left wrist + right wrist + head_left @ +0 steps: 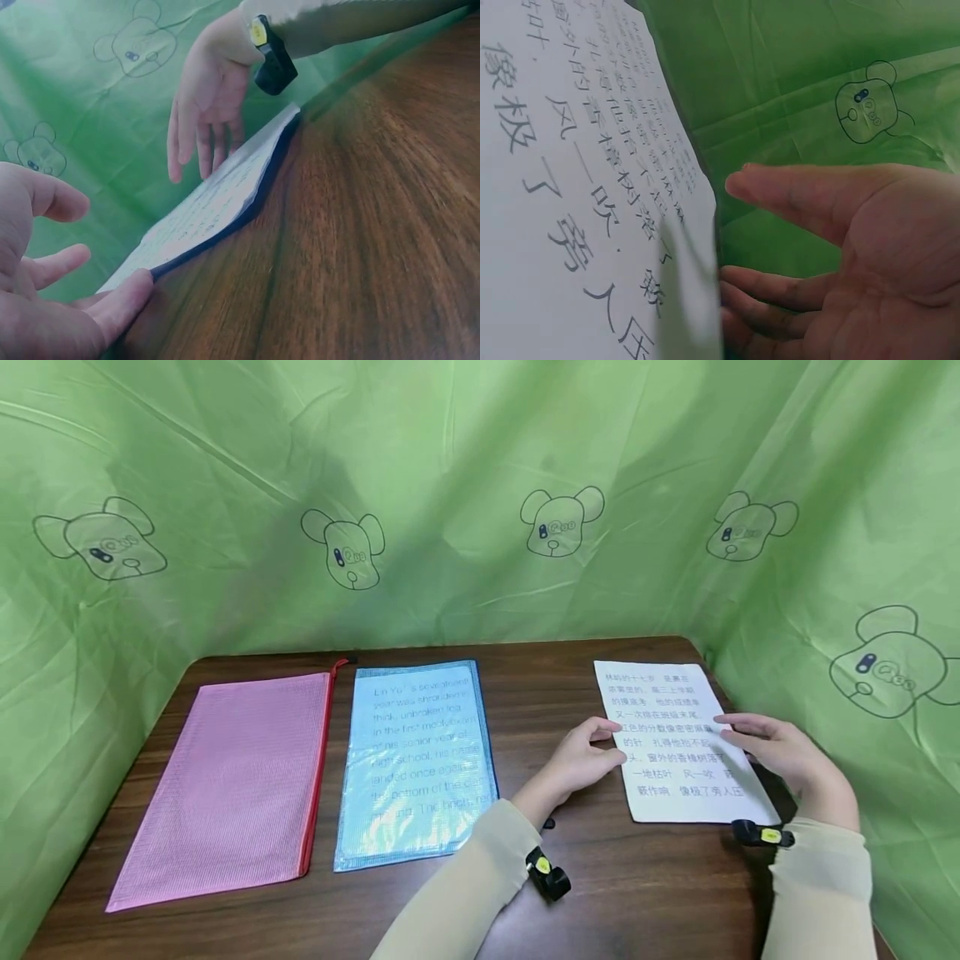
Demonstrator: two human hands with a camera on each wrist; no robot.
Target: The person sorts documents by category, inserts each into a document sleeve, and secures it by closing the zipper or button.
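Left hand (581, 760) fingers straight, fingertips touching left edge of white printed paper sheet (675, 752) on dark wooden worktop (600, 893). Right hand (780, 752) relaxed, fingers at sheet's right edge, gripping nothing. Blue mesh zip pouch (420, 764) and pink mesh zip pouch (232, 785) left of hands.

- The sheet of paper (678, 743) was white, printed with rows of dark Chinese characters.
- The mesh pouch (234, 785) was pink, edged by a red zip.
- The second pouch (418, 760) was translucent blue (glossy, with dark English print showing through).
- The table (540, 693) was dark brown woodgrain.
- The backdrop (450, 485) was light green, patterned with outlined cartoon bear heads.
- The sleeves (457, 893) were pale beige.
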